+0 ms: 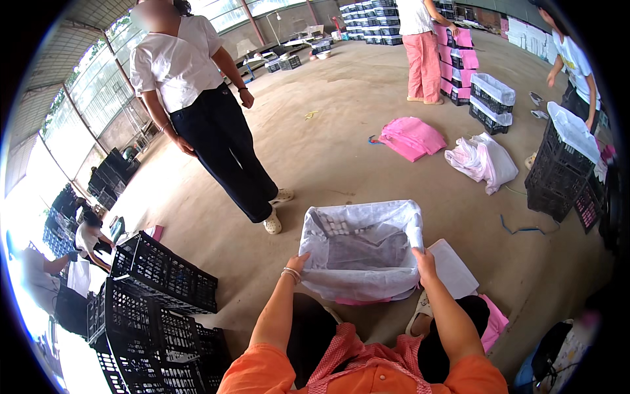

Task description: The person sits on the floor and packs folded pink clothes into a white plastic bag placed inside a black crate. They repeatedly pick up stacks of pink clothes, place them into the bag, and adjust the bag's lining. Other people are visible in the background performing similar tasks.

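Observation:
In front of me is a plastic crate lined with thin white sheeting (364,283), its inside bare apart from the liner. The sheeting folds over the rim on all the sides I can see. My left hand (298,263) grips the left edge, and my right hand (425,265) grips the right edge with the fingers partly hidden. Something pink shows under the crate's near side. Beside my right hand, a flat white sheet or lid (453,268) lies on the floor, with folded pink material (493,322) close to my right knee.
Black crates (162,276) are stacked at my left. A person in a white shirt (177,64) stands ahead. Pink sheets (412,138) and a white bundle (482,161) lie on the concrete floor. More lined crates (561,167) stand at right, near other people.

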Available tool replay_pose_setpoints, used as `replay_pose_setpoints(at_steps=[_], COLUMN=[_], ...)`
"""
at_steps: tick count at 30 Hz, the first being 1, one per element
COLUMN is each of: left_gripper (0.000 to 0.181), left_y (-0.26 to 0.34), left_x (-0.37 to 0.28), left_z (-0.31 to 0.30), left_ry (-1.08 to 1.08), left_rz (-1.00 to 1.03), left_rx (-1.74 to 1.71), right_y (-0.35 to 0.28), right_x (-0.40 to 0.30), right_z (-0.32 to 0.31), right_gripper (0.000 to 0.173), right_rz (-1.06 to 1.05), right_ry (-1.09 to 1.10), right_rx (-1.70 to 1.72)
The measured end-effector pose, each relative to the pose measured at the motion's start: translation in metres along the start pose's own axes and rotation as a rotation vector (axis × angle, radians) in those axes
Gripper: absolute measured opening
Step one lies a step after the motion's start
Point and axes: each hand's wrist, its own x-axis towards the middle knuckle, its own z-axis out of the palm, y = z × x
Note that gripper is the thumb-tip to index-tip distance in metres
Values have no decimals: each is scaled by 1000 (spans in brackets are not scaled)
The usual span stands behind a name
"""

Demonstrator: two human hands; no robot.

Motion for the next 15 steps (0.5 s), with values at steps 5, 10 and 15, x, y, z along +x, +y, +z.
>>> replay_pose_setpoints(at_steps=[5, 10, 15], left_gripper=[45, 47, 47], left_y=[-6, 5, 0], left_x=[6, -4, -1], left_z=[-8, 0, -4], left_ry=[13, -20, -13], left_rz=[-13, -30, -49], left_rx=[49, -8, -7], right_y=[3, 5, 11], right_x=[3, 2, 3], right_z=[4, -2, -4], right_gripper=[53, 62, 65], right_rz=[7, 28, 134], right_ry=[-25, -22, 29], right_rx=[69, 220, 384])
